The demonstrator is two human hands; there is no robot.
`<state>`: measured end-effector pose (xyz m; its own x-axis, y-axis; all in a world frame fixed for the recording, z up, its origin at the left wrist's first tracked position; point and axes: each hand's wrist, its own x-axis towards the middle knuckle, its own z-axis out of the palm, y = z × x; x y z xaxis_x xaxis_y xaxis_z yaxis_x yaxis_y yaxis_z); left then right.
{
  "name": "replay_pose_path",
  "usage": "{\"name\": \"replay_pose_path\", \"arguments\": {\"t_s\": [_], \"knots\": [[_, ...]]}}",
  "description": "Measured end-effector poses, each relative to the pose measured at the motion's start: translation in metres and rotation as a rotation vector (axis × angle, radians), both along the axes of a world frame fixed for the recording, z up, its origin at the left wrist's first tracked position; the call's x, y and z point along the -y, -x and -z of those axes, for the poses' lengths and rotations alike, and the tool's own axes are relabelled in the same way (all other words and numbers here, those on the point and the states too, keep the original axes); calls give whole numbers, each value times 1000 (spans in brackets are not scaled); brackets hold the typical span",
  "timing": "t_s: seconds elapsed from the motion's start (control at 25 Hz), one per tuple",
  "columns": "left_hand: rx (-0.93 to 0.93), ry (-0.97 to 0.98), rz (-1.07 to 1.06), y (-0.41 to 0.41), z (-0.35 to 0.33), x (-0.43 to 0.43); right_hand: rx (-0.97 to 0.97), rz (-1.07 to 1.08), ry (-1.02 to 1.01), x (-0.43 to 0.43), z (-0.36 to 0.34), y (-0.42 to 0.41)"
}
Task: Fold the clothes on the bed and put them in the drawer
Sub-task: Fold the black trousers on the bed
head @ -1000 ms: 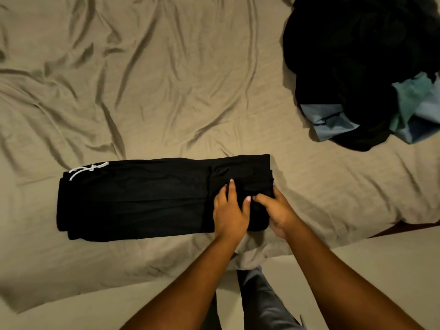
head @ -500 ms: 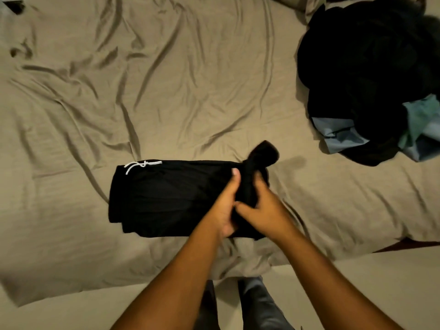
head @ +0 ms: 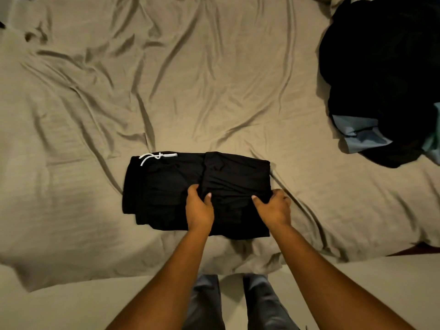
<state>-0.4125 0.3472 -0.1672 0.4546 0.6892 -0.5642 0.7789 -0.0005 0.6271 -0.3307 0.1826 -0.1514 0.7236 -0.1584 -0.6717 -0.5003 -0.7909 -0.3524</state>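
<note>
Black drawstring pants (head: 166, 186) lie folded on the beige bed sheet (head: 214, 91) near the bed's front edge, white cord at the top left. A folded-over flap covers their right half. My left hand (head: 198, 208) grips the flap's left edge, thumb on top. My right hand (head: 273, 208) grips the flap's right end, fingers curled under the fabric. No drawer is in view.
A heap of unfolded clothes (head: 385, 75), mostly black with light blue and teal pieces, lies at the bed's right side. The sheet is wrinkled all over. My legs (head: 238, 303) stand on the pale floor by the bed's edge.
The pants' right end was lifted and folded over to the left, making the bundle about half as long. My hands have spread apart on the flap.
</note>
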Motion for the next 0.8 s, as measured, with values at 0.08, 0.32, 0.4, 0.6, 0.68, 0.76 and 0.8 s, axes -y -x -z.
{"name": "replay_pose_path", "arguments": {"t_s": [0.08, 0.32, 0.4, 0.6, 0.68, 0.76, 0.8], "knots": [[-2, -355, 151, 5, -10, 11, -39, 89, -175, 0, 5, -1], [-124, -133, 526, -16, -24, 59, -200, 423, -677, 14, -11, 2], [-108, 25, 532, -32, -26, 73, -147, 424, -745, 29, -29, -2], [175, 766, 388, -66, -60, 119, 179, 395, -451, 63, -95, -11], [210, 1085, 174, -67, -78, 118, 260, 190, -308, 49, -120, -8], [197, 1168, -66, -62, -85, 92, 234, -59, -249, 18, -127, -4], [210, 1194, -163, -57, -82, 76, 174, -187, -280, -1, -123, -1]]}}
